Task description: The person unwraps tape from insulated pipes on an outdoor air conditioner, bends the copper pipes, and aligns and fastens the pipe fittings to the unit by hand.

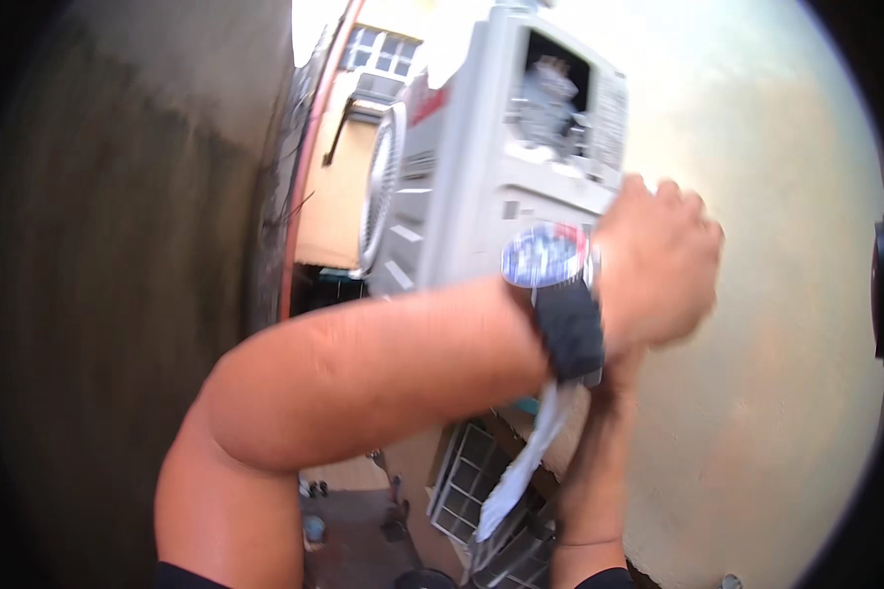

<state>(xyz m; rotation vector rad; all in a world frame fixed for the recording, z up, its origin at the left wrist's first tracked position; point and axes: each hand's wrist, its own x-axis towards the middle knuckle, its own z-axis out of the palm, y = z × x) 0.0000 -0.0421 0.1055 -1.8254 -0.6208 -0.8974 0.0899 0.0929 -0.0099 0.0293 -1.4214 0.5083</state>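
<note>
A white outdoor air-conditioner unit point(467, 167) hangs high in front of me, its side opening point(552, 93) uncovered with parts showing inside. My left hand point(658, 260) is raised beside the unit's lower right corner, near the wall; its fingers are curled closed, and whatever they hold is hidden. On that wrist sits a watch point(545, 257) with a black strap. My right hand is behind the left wrist, so its fingers do not show; only the right forearm point(599, 471) is seen. A white strip point(521, 471), perhaps tape or cloth, dangles below my hands.
A pale wall point(756, 422) rises close on the right, and a dark wall point(138, 245) stands on the left. Far below lie a brown floor point(354, 535), a framed grille point(462, 481) and a dark round container point(424, 579). A reddish pipe point(309, 157) runs upright.
</note>
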